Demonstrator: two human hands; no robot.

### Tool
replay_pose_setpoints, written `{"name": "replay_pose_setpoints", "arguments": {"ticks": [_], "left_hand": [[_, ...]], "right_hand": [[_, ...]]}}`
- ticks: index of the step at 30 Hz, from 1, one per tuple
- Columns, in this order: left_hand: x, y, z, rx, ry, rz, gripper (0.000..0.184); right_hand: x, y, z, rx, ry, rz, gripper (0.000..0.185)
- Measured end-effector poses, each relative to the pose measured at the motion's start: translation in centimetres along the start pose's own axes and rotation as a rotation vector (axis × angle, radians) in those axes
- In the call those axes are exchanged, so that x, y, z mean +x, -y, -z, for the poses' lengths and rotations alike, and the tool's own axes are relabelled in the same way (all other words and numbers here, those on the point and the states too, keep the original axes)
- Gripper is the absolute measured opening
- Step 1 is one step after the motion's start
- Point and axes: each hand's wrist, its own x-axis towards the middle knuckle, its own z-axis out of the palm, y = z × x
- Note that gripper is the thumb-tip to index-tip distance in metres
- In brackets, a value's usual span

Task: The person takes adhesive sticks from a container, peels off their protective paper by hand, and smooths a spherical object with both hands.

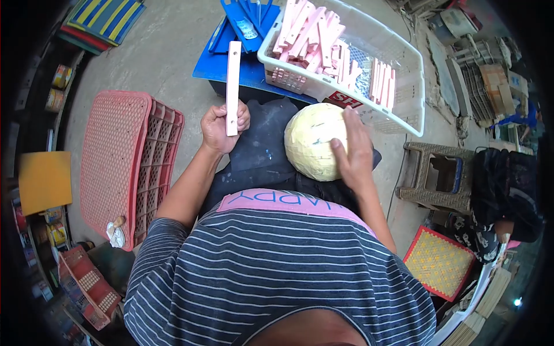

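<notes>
Upright in my left hand (225, 126) is a pale pink bar (233, 81) with a small hole near each end; the fingers are closed around its lower part. My right hand (356, 151) curves over the right side of a pale yellow ball (314, 144) that rests on my dark-clothed lap. The ball's surface looks layered with overlapping strips, and a few dark marks show on it. Beyond my knees, a white plastic basket (412, 95) holds many similar pink bars (311, 32), some heaped loosely and some stacked in a row.
Under the basket is a blue surface (210, 66) with blue plastic pieces (242, 26) on it. A pink crate (112, 155) stands at my left with a small wrapped object on its corner. To the right are a brown stool (430, 176) and a red-framed yellow woven seat (441, 262).
</notes>
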Motion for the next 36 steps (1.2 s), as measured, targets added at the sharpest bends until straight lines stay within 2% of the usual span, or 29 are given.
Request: {"name": "replay_pose_setpoints", "arguments": {"ticks": [4,5,6,8,10,11,12,14,16,19,22,26,29,32,35,36], "left_hand": [[2.1,0.2,-2.4,0.072,-0.009,0.004,0.031],[3.0,0.1,-2.9,0.120,-0.009,-0.003,0.030],[3.9,0.0,-3.5,0.168,-0.010,-0.014,0.029],[6.0,-0.5,-5.5,0.515,-0.065,-0.050,0.031],[8.6,-0.5,-7.9,0.906,-0.138,-0.103,0.032],[10.5,0.0,-8.5,1.055,-0.124,-0.192,0.028],[13.7,0.5,-6.7,1.542,0.081,-0.523,0.019],[17.0,0.7,-9.8,2.124,0.265,-0.896,0.014],[20.1,1.6,-12.4,2.333,0.240,-0.605,0.023],[24.4,4.2,-13.5,2.228,0.011,-0.277,0.038],[25.3,6.0,-15.4,2.174,-0.112,-0.186,0.050],[26.2,7.0,-15.3,2.231,-0.111,-0.122,0.054],[25.5,6.7,-14.6,2.056,-0.048,-0.391,0.056],[19.3,4.5,-15.4,1.744,0.166,-0.603,0.055],[10.5,4.0,-13.7,1.480,0.001,-0.514,0.052],[8.0,4.8,-11.8,1.408,-0.064,-0.488,0.050]], "right_hand": [[-0.4,-2.6,1.2,0.331,0.099,-0.086,0.056],[-0.8,-2.9,1.3,0.488,0.057,-0.223,0.059],[-1.4,-3.1,1.1,0.401,0.028,-0.166,0.059],[-2.8,-3.4,0.1,0.226,-0.016,-0.044,0.059],[-3.1,-3.3,0.5,0.325,-0.004,-0.083,0.058],[-3.3,-3.5,0.3,0.364,-0.025,-0.098,0.059],[-3.4,-3.7,0.1,0.403,-0.050,-0.112,0.059],[-3.9,-3.6,-0.4,0.416,-0.126,-0.115,0.060],[-4.3,-3.5,-0.5,0.419,-0.145,-0.109,0.060],[-4.7,-3.8,-0.8,0.393,-0.156,-0.073,0.061],[-5.1,-3.9,-1.3,0.348,-0.189,-0.049,0.061],[-5.2,-4.0,-1.2,0.384,-0.211,-0.056,0.062],[-5.4,-5.2,-2.3,0.786,-0.366,-0.223,0.056],[-4.4,-6.6,-2.0,0.954,-0.358,-0.447,0.061],[-2.9,-8.0,-2.9,1.085,-0.418,-0.587,0.049],[-2.8,-7.8,-2.9,1.110,-0.363,-0.610,0.049]]}}
